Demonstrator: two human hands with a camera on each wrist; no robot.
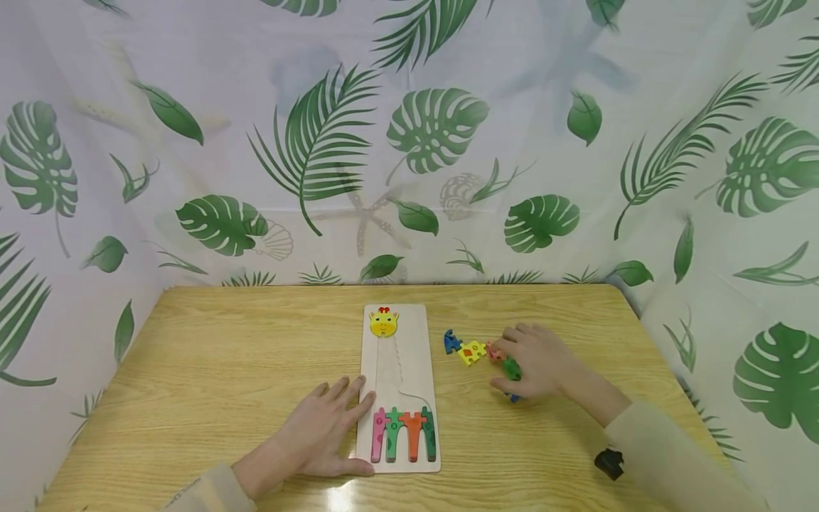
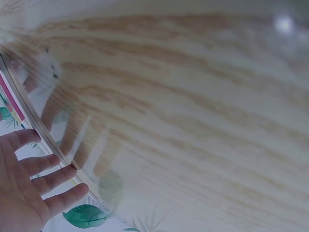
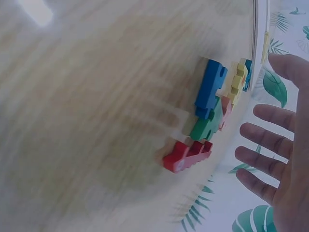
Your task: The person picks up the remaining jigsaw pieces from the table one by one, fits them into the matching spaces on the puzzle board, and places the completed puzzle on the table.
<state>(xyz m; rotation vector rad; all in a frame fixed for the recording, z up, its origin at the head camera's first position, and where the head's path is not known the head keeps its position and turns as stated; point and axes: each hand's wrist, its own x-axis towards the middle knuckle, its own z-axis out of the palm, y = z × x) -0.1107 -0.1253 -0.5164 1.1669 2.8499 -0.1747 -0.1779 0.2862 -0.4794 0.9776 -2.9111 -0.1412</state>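
Observation:
A pale wooden puzzle board (image 1: 414, 334) lies upright in front of me, with a yellow giraffe head (image 1: 384, 323) at its top. Pink (image 1: 379, 432), green (image 1: 392, 439), orange (image 1: 414, 435) and dark green (image 1: 429, 437) leg pieces fill its bottom. My left hand (image 1: 323, 430) rests along the board's left edge, fingers spread. Over loose pieces to the right hovers my right hand (image 1: 534, 359), fingers apart. Near or under it are pink (image 1: 495, 351), green (image 3: 207, 123), blue (image 3: 210, 87) and red (image 3: 186, 157) pieces; yellow (image 1: 471, 353) and dark blue (image 1: 451, 341) ones lie leftward.
The wooden table (image 1: 256, 341) carries the board and pieces. A white curtain (image 1: 486, 142) with green leaf prints hangs behind and along both sides. A small black object (image 1: 609, 464) sits at my right sleeve.

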